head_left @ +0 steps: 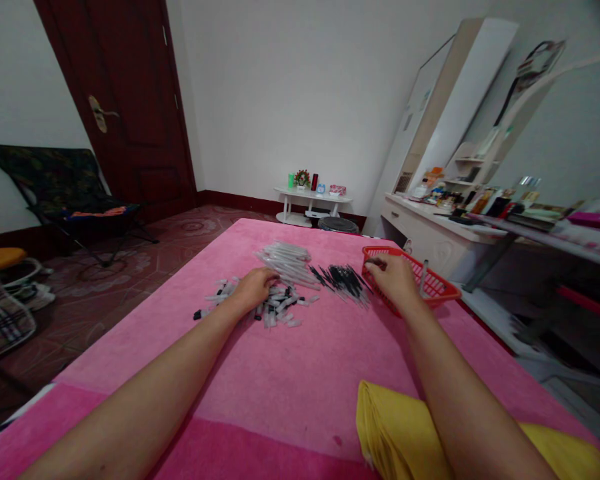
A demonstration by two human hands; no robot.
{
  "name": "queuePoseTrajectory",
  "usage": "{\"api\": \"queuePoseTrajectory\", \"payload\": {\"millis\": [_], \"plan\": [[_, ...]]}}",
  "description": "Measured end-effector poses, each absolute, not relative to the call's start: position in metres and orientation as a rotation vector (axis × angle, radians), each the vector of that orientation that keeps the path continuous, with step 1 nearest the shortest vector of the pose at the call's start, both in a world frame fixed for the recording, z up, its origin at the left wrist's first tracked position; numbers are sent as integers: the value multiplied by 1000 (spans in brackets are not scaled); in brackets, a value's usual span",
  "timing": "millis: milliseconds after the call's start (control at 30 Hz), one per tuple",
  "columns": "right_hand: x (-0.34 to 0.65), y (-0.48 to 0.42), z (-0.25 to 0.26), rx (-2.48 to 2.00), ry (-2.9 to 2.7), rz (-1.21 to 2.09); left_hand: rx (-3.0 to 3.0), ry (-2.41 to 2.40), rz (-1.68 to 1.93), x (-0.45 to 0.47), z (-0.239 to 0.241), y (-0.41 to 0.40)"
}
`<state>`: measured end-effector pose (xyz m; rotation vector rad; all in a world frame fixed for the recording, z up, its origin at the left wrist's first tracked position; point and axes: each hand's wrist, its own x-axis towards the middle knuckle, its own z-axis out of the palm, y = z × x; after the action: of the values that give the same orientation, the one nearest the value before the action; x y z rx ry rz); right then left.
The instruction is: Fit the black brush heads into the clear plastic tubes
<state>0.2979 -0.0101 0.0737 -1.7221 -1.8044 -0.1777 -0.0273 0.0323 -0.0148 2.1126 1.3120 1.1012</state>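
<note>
My left hand (254, 288) rests over a pile of clear and black pen caps (280, 308), its fingers curled together; whatever they pinch is too small to make out. Just beyond lies a stack of clear pen barrels (286, 259). To its right is a loose bunch of thin black pen refills (347, 281). My right hand (394, 275) is above the near left side of a red plastic basket (443, 295), thumb and fingers drawn together, and I cannot tell what is between them. A single pale pen-like stick (423, 275) stands tilted in the basket.
A pink cloth (300, 380) covers the table. Folded yellow fabric (395, 427) lies at the near right, under my right forearm. A cluttered white dresser (430, 227) stands to the right, a folding chair (70, 187) to the left, and a low white table (313, 195) by the wall.
</note>
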Motion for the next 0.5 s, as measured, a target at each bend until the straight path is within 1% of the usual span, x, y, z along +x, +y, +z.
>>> {"api": "queuePoseTrajectory", "payload": {"millis": [133,367,500], "plan": [[267,-12,50,-1859,-2033,-1,2209,1263,1068,-25,-15,32],[241,-18,21,-1906,-2160,-66,2378,1363,978,-23,-14,30],[239,-17,15,-1984,-2165,-80,2334,1412,985,-23,-17,32]]}}
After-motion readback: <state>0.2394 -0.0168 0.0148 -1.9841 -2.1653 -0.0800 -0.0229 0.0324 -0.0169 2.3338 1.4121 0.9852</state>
